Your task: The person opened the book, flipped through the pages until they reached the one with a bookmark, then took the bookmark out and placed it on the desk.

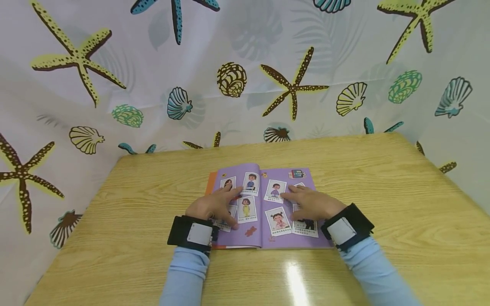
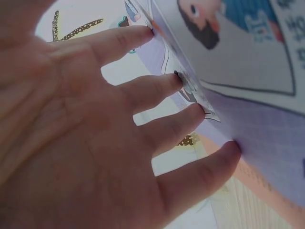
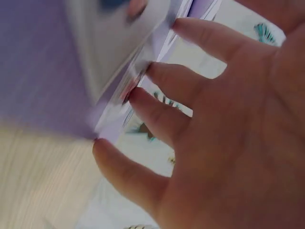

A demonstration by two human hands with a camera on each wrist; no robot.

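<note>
An open book (image 1: pixel 279 238) with purple pages lies on the wooden table, its pages printed with framed cartoon pictures of people. My left hand (image 1: pixel 214 206) rests on the left page with its fingers spread. The left wrist view shows the fingertips of that hand (image 2: pixel 114 119) against the page surface. On the right page lies my right hand (image 1: pixel 314 203), fingers spread. Its fingertips touch the paper in the right wrist view, where the palm of the hand (image 3: pixel 214 124) shows. Both hands cover some of the pictures.
The wooden table (image 1: pixel 153 187) stretches around the book on all sides. Behind it hangs a white cloth (image 1: pixel 245 38) printed with starfish and shells, which also runs along the left and right sides. An orange page edge (image 1: pixel 210 182) sticks out at the book's left.
</note>
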